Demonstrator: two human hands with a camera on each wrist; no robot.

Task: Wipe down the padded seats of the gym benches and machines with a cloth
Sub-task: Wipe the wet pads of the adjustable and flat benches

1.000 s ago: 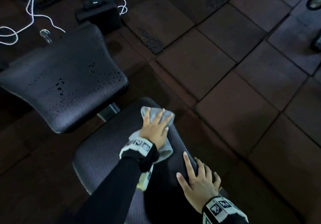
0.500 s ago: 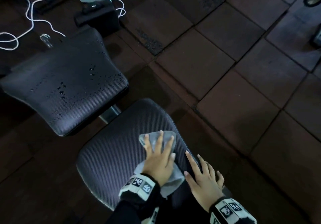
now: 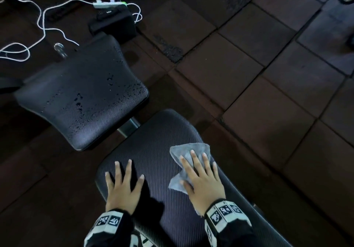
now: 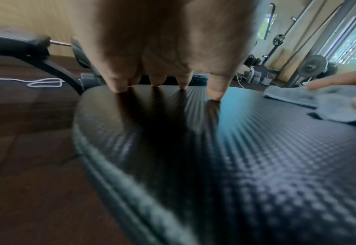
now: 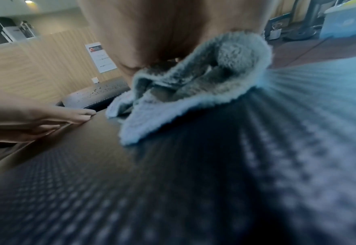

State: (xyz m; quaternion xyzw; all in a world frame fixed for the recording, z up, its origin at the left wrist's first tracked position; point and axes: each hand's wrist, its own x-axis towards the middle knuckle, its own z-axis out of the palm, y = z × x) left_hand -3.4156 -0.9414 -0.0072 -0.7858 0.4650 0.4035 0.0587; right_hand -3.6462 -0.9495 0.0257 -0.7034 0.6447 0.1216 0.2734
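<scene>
Left hand (image 3: 122,191): fingers spread straight, flat on the near seat (image 3: 153,151), holding nothing.
Right hand (image 3: 203,181): fingers extended, pressing the cloth (image 3: 185,151) flat; not clenched.
Cloth: grey, crumpled, on the near seat's right side, under the right hand.
Far seat (image 3: 86,97): just beyond, beaded with droplets.
Floor (image 3: 268,93): dark tiles, white cable (image 3: 42,20).

I count two padded seats: the near seat (image 3: 157,143) under my hands and the far seat (image 3: 82,93) beaded with droplets. There is one grey cloth (image 3: 188,151) and two hands, my left hand (image 3: 122,191) and my right hand (image 3: 203,181). On the floor I see one power strip (image 3: 109,4) and one black box (image 3: 113,23)
</scene>
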